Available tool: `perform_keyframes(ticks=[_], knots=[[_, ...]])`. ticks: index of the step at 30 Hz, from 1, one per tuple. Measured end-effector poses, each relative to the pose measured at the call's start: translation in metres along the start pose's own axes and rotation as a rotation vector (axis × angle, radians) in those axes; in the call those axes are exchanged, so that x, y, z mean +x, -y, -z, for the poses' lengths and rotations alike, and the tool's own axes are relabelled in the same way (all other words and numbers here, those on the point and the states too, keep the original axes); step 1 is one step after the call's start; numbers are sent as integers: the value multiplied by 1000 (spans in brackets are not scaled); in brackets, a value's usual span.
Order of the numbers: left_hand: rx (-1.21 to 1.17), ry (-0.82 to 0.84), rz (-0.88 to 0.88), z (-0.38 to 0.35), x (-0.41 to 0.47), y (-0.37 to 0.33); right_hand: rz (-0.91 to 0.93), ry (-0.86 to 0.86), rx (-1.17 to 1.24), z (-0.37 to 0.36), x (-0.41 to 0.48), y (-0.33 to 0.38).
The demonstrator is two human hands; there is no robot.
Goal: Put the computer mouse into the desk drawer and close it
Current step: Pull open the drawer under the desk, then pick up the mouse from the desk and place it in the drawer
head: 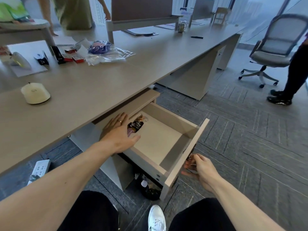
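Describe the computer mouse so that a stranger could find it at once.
Start at the long grey desk and follow its near edge to the left of the open drawer. The computer mouse lies there alone, cream-white and rounded, apart from the boxes and bags farther back.

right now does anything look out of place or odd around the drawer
Nothing looks spilled or damaged. The computer mouse sits on the desk, not in the open drawer. A dark snack packet lies in the drawer's back corner beside the left hand. The right hand is at the drawer front.

An office: long shared desks [150,52] with divider screens [141,9], a swivel chair [273,49], carpet tiles [250,130].
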State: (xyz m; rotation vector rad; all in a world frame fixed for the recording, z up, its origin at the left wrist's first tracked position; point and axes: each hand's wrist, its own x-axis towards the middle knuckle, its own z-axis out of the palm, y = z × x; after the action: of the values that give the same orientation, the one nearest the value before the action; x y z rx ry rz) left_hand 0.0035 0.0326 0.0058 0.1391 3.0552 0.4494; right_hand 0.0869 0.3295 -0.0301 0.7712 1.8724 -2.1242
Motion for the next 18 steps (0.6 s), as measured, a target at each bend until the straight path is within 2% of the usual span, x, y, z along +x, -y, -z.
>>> perform_keyframes(ticks=[18], knots=[[73,4,-5,1,-5,-5,-5,23,33,-10,11,-2]])
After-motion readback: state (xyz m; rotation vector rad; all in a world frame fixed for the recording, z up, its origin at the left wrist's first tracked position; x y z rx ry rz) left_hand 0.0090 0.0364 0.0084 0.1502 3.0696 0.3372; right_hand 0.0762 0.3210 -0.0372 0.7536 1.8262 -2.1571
